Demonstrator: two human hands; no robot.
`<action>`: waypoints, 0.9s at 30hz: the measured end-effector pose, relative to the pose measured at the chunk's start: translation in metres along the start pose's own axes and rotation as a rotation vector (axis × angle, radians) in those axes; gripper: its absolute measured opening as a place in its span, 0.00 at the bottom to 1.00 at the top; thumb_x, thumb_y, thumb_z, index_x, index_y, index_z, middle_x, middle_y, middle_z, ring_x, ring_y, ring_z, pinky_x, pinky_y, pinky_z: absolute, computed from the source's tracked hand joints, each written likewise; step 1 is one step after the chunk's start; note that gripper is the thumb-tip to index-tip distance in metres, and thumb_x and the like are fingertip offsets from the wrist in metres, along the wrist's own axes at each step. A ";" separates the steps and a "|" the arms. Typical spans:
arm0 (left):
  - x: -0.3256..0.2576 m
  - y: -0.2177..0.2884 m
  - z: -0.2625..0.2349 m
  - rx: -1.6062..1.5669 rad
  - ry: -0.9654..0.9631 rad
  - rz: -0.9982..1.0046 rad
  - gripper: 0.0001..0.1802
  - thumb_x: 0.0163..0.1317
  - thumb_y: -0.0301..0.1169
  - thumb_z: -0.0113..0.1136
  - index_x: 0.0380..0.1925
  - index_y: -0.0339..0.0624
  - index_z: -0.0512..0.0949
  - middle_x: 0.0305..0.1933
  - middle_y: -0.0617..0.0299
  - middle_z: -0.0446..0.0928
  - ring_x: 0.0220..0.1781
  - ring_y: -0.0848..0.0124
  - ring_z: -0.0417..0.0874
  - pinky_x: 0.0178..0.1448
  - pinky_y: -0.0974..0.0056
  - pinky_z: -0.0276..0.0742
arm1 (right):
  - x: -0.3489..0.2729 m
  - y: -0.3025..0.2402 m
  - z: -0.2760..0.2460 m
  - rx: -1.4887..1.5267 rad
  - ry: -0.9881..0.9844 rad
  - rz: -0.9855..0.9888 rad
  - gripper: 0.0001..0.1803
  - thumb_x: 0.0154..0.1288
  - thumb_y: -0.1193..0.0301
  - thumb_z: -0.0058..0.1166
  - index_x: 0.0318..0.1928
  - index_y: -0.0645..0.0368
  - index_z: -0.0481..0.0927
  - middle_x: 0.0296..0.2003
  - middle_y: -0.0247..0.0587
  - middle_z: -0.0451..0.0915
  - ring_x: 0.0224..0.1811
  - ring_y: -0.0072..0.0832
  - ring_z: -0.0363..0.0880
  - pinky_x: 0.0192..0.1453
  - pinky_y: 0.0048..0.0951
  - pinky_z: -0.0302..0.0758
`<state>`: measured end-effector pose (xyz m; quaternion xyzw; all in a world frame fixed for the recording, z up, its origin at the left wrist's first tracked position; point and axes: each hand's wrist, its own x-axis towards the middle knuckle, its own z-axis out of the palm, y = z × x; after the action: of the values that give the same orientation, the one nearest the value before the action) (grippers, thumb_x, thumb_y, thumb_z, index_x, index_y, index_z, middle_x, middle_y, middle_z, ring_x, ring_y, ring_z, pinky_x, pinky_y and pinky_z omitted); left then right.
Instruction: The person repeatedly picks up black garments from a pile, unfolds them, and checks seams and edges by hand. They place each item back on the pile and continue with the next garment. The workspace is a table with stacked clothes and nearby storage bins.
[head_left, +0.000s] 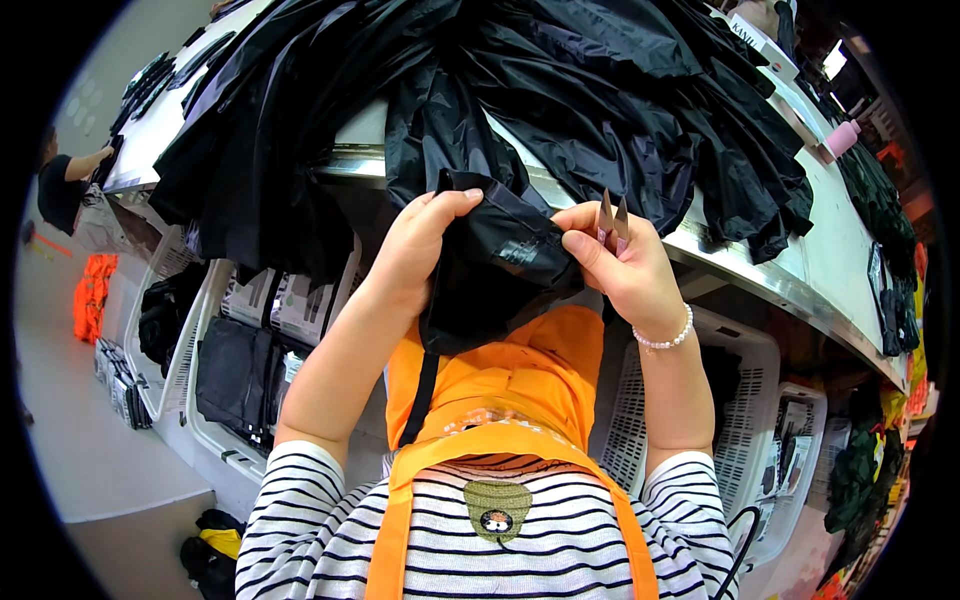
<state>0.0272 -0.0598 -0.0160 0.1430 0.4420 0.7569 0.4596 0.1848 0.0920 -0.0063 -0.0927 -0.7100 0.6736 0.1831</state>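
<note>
A black fabric garment (pixel 505 265) is stretched between my two hands, just in front of the table's edge. My left hand (pixel 422 235) is closed on its left side, thumb lying over the upper hem. With thumb and forefinger my right hand (pixel 615 255) pinches the right edge of the cloth. Small thread snips (pixel 613 218) are tucked in that same hand, their two pointed blades apart and aimed up and away from me. A black strap (pixel 420 400) dangles from the cloth over my orange apron (pixel 500 370).
Heaped black garments (pixel 600 100) cover much of the white table (pixel 740 260) and hang over its metal edge. White plastic baskets (pixel 215 400) with folded black goods stand below, left and right (pixel 750 420). A pink bottle (pixel 843 138) stands far right; another person (pixel 70 185) is at far left.
</note>
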 end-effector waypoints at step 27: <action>0.011 -0.007 0.019 0.526 -0.159 0.139 0.12 0.55 0.26 0.68 0.39 0.34 0.81 0.33 0.66 0.82 0.36 0.81 0.79 0.43 0.74 0.75 | 0.015 0.010 0.009 -0.501 0.231 -0.361 0.04 0.66 0.80 0.52 0.38 0.63 0.71 0.26 0.37 0.77 0.25 0.22 0.76 0.33 0.20 0.73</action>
<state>0.0378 -0.0394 -0.0127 0.3461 0.5750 0.6324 0.3868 0.1666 0.0903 -0.0141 -0.0834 -0.8330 0.4199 0.3504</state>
